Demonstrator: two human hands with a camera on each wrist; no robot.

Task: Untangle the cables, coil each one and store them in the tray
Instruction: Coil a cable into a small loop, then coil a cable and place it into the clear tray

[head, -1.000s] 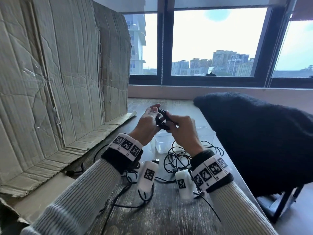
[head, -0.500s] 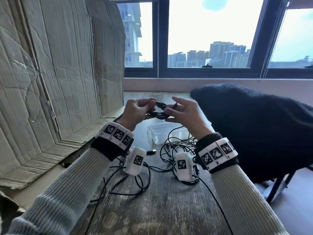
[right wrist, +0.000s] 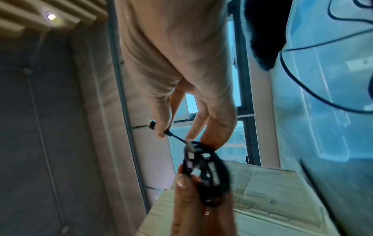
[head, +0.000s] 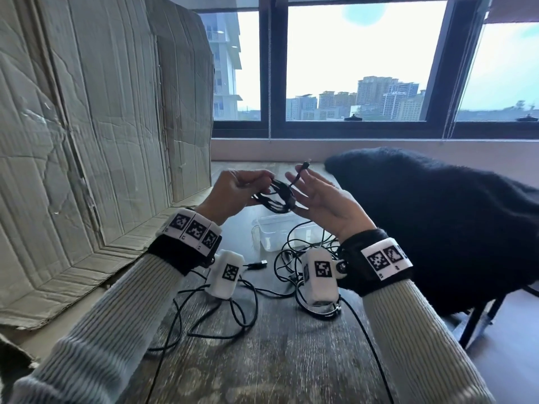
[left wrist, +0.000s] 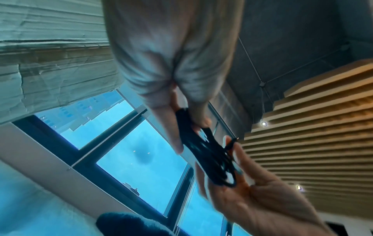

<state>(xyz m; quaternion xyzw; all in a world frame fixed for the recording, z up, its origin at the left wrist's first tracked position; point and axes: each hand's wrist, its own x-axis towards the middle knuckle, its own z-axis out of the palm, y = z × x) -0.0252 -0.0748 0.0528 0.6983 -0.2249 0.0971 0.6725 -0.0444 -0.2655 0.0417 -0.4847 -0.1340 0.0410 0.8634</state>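
Note:
A small coil of black cable [head: 275,196] hangs in the air between my hands, above the table. My left hand [head: 256,182] pinches the coil's left side with curled fingers and thumb. The right hand [head: 294,185] lies palm up under the coil's right side and pinches the cable's free end, whose plug [head: 304,165] sticks upward. The left wrist view shows the coil [left wrist: 207,156] running from left thumb to right palm. In the right wrist view, thumb and fingers [right wrist: 161,129] nip the cable just behind the plug. Below stands the clear plastic tray [head: 262,225], with a tangle of black cables [head: 291,258] beside it.
A tall creased cardboard sheet [head: 102,112] walls off the left of the wooden table [head: 277,360]. A chair draped in black fleece [head: 437,228] stands close at the right edge. Loose black cables [head: 227,322] and a USB plug [head: 259,263] lie under my wrists.
Both hands were closed on the coil a second ago. The right hand has since turned palm up and spread its fingers, and the cable's plug end now sticks up from it.

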